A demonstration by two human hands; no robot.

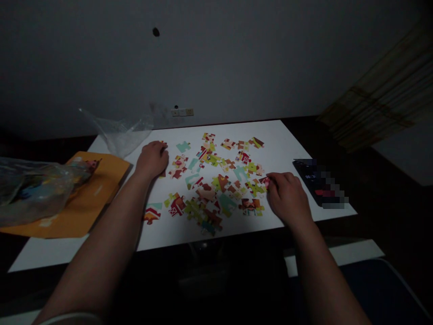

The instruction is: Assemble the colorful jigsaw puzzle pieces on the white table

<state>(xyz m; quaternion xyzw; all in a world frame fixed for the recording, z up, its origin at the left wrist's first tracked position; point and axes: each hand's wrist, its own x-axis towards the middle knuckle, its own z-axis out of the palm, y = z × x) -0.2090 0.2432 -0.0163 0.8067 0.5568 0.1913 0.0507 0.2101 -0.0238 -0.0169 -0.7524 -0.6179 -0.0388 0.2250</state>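
Many loose jigsaw puzzle pieces (206,192) lie scattered on a white tabletop (270,131), some overlapping. My right hand (289,196) is at the right side of the spread, thumb and fingers closed on a pink and red puzzle piece (264,182) at the tabletop. On the left, my left hand (153,159) rests on the table with its fingers curled inward. Bits of puzzle pieces show at its edge; what is under the fingers is hidden. A teal piece (183,146) lies just right of it. Near my left forearm is a red and teal piece (153,213).
An orange-yellow envelope (111,174) lies at the left, with a clear plastic bag (43,189) over it. Another clear bag (123,135) sits at the back left. A dark phone (311,180) lies near the right edge. A wall with a socket (182,112) stands behind the table.
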